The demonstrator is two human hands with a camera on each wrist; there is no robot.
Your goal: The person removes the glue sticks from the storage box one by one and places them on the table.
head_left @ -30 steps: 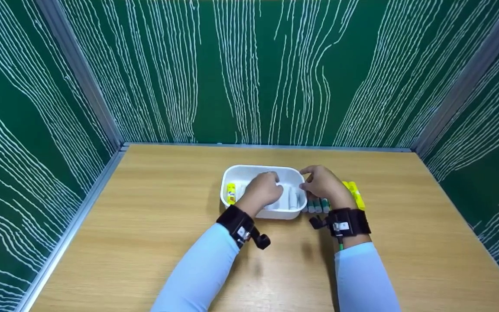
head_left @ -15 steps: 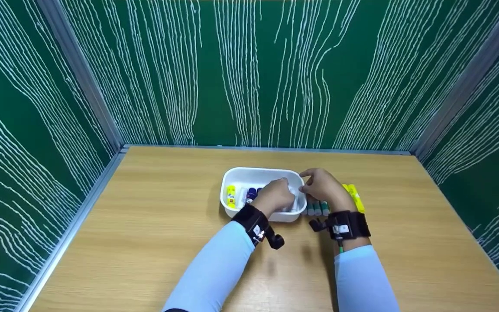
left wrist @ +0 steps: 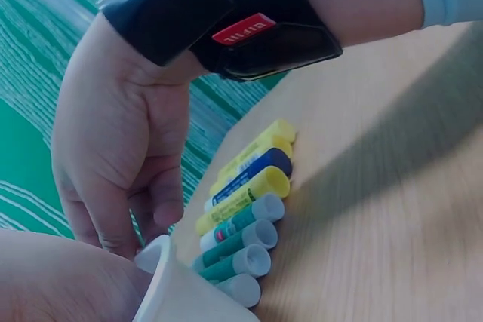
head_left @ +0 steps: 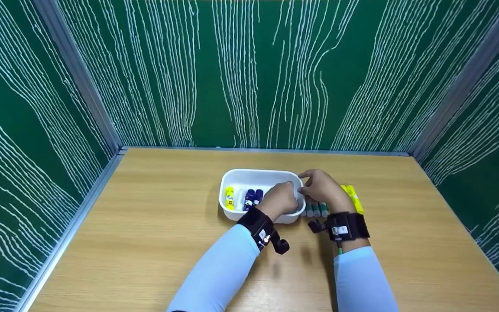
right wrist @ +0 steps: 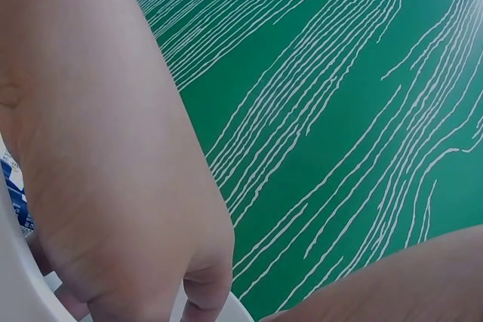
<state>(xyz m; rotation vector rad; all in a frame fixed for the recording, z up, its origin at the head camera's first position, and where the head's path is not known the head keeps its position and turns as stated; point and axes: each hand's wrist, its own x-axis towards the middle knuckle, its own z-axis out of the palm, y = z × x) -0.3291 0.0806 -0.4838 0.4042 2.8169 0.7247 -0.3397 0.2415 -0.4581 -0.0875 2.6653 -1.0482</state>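
Observation:
My left hand (head_left: 280, 198) reaches down into the right part of a white plastic tray (head_left: 258, 170). Its fingers bend downward and the fingertips are hidden, so I cannot tell what they hold. At the tray's right rim, my right hand (head_left: 324, 187) grips the edge, index finger and thumb apart. On the tray's left side lie a yellow glue stick (head_left: 230, 198), a whitish one (head_left: 241, 200) and two dark purple ones (head_left: 249, 199). In the right wrist view, the left hand (right wrist: 143, 209) blocks most of the tray's inside.
Right of the tray, a row of glue sticks lies on the wooden table (head_left: 145, 225): several green ones with grey caps (left wrist: 240, 263), a blue one (left wrist: 253, 176) and yellow ones (left wrist: 243, 200). A green wall with white lines (head_left: 236, 86) stands behind the table.
My left hand has shifted right inside the tray, uncovering the purple glue sticks and now covering the whitish one at the right end. My right hand stays at the rim.

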